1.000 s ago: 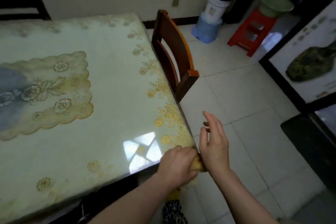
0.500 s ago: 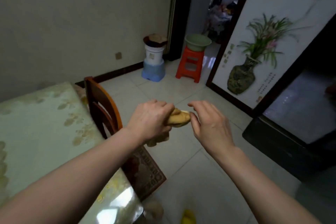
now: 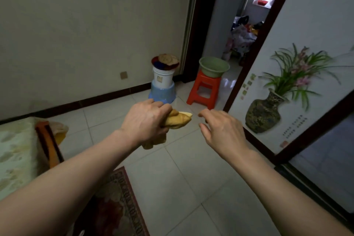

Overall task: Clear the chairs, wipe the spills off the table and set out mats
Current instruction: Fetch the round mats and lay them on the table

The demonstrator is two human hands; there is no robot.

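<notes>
Fingers [image 3: 162, 109] curled round yellow cloth [image 3: 178, 119]

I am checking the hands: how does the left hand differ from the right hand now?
The left hand grips a bunched yellow cloth; the right hand holds nothing. The left hand's fingers are curled tight, the right hand's are loosely bent and apart. Both are raised over the tiled floor, close together but not touching.

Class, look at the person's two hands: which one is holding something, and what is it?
The left hand grips a bunched yellow cloth, fingers curled round it. The right hand holds nothing; its fingers hang loosely, apart from the cloth.
</notes>
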